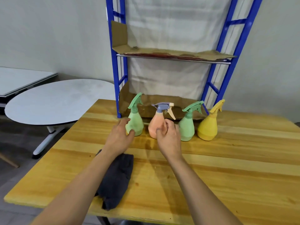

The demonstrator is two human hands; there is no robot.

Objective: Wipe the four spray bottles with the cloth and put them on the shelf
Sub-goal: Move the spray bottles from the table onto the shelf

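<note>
Reaching forward, the left hand (121, 135) curls its grip around the base of the leftmost green bottle (135, 122), while the right hand (168, 135) closes on the peach bottle (156, 125). A second green bottle (187, 127) and a yellow bottle (208, 127) stand just beside, all in a row on the wooden surface (227, 168) before the blue shelf (175, 57). The dark cloth (116, 179) lies untouched under the left forearm. Lifting two bottles together could knock the close neighbour over, or leave no hand free for wiping.
</note>
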